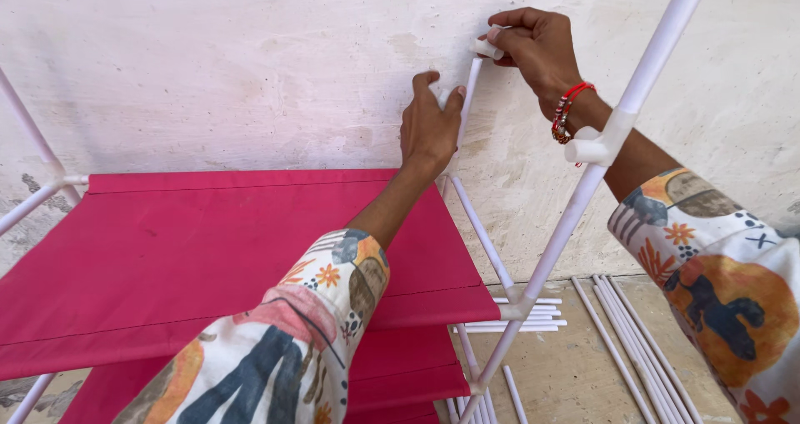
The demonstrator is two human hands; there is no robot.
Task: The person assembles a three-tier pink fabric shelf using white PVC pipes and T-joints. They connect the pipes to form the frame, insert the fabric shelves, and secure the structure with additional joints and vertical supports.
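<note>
The left hand (429, 128) is closed around a thin white rod (468, 90) that stands upright at the far right corner of the rack, close against the pale wall (250, 57); the thumb and fingers wrap its middle. The right hand (537, 45) is higher up, its fingertips pinched on a small white plastic connector (487, 49) sitting at the top end of that same rod. A red beaded bracelet (568, 111) hangs at the right wrist.

Below the hands, a pink fabric shelf (208, 249) stretches out to the left, with more pink shelves under it. Nearer on the right, a thicker white pole (642, 82) runs diagonally up through a white joint (596, 145). Loose white rods (625, 324) lie on the floor (575, 374) at the lower right, near the foot of the rack.

As I judge it, the risk sits at the top of the thin rod. If the connector is pressed on while tilted, it may jam or go only part-way, and the joint would later pull loose. A hard push from above could also bow the slim rod or work its lower end out of its socket, since only the left hand steadies it. The connector is small and held by fingertips alone, so a slip could drop it behind the shelves
</note>
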